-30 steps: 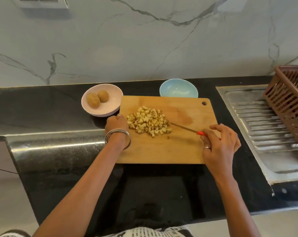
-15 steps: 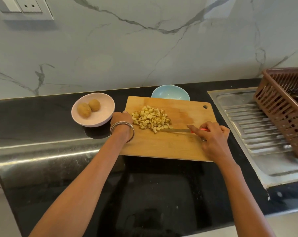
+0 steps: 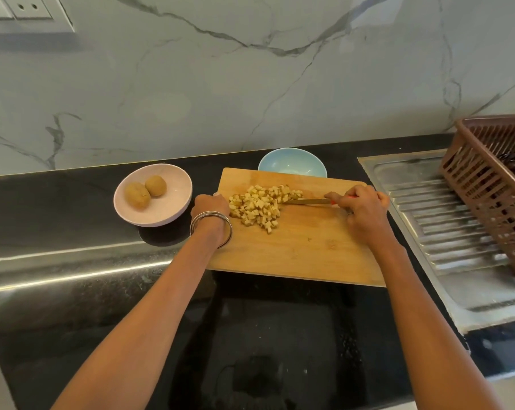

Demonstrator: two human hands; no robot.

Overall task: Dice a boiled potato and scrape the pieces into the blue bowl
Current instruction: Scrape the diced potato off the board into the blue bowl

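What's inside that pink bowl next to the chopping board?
The pink bowl holds two whole unpeeled potatoes, touching. The bowl's floor beneath them is hidden.

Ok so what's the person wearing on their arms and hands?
Both forearms are bare, no sleeves in view. The left hand has several thin silver bangles stacked at the wrist. The right hand wears a thin ring on one of its fingers.

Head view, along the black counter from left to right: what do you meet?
Pale pink bowl holding two whole brown potatoes → left hand gripping the wooden cutting board's edge → pile of diced potato → red-handled knife → right hand → steel drainboard → brown plastic basket.
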